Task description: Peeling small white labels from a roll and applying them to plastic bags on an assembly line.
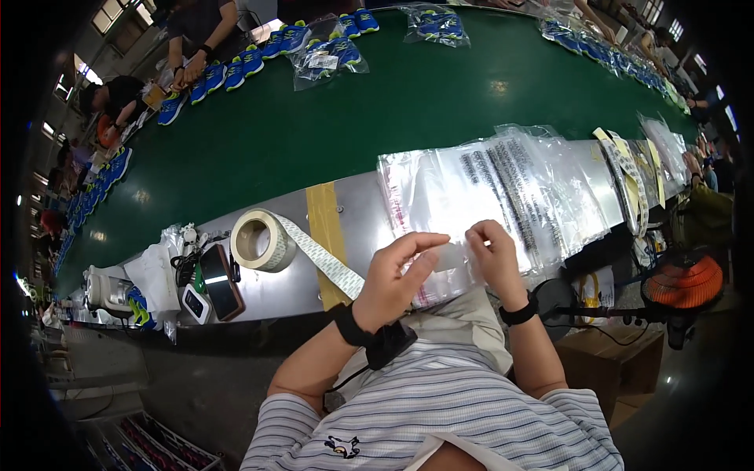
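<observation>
My left hand (395, 276) is over the near edge of the metal shelf, index finger and thumb stretched apart with nothing visible between them. My right hand (496, 255) faces it, fingers curled in against the thumb; whether anything small is pinched there I cannot make out. Beneath both hands lies a stack of clear plastic bags (428, 188) with dark printing, fanned out to the right. From a roll of white stickers (263, 240) on the shelf, a strip of stickers (322, 255) runs down to my left hand.
A phone (221, 282), a small white device (196, 303) and cables lie left on the metal shelf. Beyond is a green conveyor belt (259, 141) with blue shoes (251, 60), some bagged. Paper strips (628, 177) and an orange fan (682, 281) are at the right. Other people work across the belt.
</observation>
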Motion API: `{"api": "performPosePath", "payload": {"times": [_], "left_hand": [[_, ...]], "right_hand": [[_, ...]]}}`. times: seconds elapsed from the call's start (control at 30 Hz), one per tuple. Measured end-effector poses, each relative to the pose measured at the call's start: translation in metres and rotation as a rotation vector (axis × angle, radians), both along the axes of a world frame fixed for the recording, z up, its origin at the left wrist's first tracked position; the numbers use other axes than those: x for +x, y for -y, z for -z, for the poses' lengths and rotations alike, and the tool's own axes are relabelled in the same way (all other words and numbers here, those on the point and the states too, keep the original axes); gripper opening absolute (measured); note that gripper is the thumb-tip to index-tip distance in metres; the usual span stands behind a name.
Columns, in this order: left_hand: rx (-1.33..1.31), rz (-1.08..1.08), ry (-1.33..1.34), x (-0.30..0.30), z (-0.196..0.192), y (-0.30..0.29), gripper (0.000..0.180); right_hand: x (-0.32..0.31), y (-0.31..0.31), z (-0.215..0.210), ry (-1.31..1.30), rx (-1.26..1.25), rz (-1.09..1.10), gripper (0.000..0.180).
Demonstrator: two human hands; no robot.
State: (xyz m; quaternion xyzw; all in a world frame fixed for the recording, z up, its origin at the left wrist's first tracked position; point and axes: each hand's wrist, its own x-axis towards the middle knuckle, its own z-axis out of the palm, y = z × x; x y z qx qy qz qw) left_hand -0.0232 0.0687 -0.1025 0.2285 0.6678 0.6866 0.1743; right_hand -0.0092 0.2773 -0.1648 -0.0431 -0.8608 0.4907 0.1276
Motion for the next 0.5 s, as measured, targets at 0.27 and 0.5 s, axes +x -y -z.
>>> {"api": "performPosePath", "payload": {"times": [0.27,0.5], "left_hand": [[0.398,0.053,0.947,-0.052,0.083,-0.056,0.031],[0.374,0.266,1.111,-0.074,0.074,-0.074,0.034]], "right_hand": [[0.003,-0.029,0.004,-0.046,-0.249,0.102,0.007],[0.012,-0.001,-0.035,0.025,-0.154,-0.263,0.024]]}}
